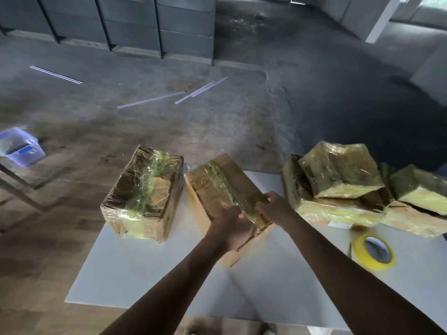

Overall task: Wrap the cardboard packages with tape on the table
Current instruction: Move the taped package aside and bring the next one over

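Observation:
A cardboard package with shiny yellowish tape along its top lies tilted in the middle of the white table. My left hand grips its near end, fingers curled over the edge. My right hand holds the package's right near corner, thumb on top. A taped package stands to the left, apart from the held one. A roll of yellow tape lies flat on the table at the right, untouched.
Several taped packages are piled at the table's right back. A clear plastic bin sits on a frame at the far left. Loose white strips lie on the concrete floor beyond; grey cabinets line the back.

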`<state>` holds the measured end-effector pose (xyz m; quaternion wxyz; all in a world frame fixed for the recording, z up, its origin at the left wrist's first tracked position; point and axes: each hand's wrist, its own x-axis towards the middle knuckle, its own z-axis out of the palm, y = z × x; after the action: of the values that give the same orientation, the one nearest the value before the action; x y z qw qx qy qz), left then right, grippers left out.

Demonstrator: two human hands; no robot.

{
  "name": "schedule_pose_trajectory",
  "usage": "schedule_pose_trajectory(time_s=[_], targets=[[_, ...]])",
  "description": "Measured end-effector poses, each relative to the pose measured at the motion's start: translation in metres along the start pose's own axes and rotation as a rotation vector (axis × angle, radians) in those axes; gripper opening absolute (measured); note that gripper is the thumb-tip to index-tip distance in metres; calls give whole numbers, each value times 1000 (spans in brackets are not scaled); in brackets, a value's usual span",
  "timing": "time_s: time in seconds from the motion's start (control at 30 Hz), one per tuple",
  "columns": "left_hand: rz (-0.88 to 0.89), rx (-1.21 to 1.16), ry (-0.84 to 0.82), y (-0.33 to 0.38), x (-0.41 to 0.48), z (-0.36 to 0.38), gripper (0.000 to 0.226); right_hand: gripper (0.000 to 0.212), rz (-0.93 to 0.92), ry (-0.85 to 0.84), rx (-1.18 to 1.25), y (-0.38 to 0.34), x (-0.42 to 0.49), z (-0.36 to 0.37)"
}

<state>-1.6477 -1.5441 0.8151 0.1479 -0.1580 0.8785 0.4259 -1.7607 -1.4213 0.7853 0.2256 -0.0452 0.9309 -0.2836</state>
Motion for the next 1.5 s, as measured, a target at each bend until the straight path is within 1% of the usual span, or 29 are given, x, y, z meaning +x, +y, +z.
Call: schedule_pose_trajectory(time_s=[0.07,0.1,0.17,0.2,0.23,0.3,0.37,0.47,0.53,0.67,0.73,0.83,0.93,1.03,1.17,1.2,1.23,1.3,1.33,1.37,1.43,1.47,1.5], targets=[[121,67,2,0,3,4,36,49,-3,-4,-67,10,-2,-6],[177,155,70,-2,7,3,35,59,-21,-1,-91,11,-5,-6],[296,465,228,-12,21,-3,46,83,-61,0,-113,12,-11,0],[350,610,247,-17,27,-8,50,90,-79,11,-129,14,-12,4],[386,695,223,-22,34,-12,51,93,-96,27,-160,14,-13,7],[447,722,171,-26,41,-17,46,85,-118,74,-232,17,-14,9],[506,729,160,-25,45,-16,39,75,-132,122,-295,20,-15,9],[547,719,150,-22,46,-10,26,67,-221,114,-356,25,-17,6],[533,722,144,-18,45,-4,17,67,-286,53,-361,29,-18,0],[470,749,146,-10,41,10,19,77,-325,-130,-398,38,-9,-22],[473,720,162,-4,38,20,20,68,-338,-175,-419,43,-3,-34],[523,672,224,7,34,39,22,47,-428,-182,-511,52,4,-52],[551,569,254,21,30,59,21,37,-501,-217,-536,63,6,-72],[588,532,278,32,25,76,23,36,-542,-251,-558,78,9,-89],[559,479,264,42,20,93,18,46,-636,-220,-577,91,8,-101],[538,463,261,44,19,95,22,46,-651,-207,-564,95,8,-102],[517,448,260,44,20,98,30,46,-661,-203,-533,98,8,-101],[464,407,240,45,21,99,63,44,-689,-196,-453,104,6,-100],[430,401,223,47,21,99,74,43,-691,-195,-416,108,6,-99],[395,440,220,51,23,99,75,43,-680,-189,-377,111,4,-99],[307,680,194,64,24,97,57,40,-642,-153,-312,115,1,-99],[285,797,187,72,24,98,52,37,-641,-124,-273,119,0,-99],[284,864,183,79,24,99,50,34,-643,-97,-231,124,-1,-99]])
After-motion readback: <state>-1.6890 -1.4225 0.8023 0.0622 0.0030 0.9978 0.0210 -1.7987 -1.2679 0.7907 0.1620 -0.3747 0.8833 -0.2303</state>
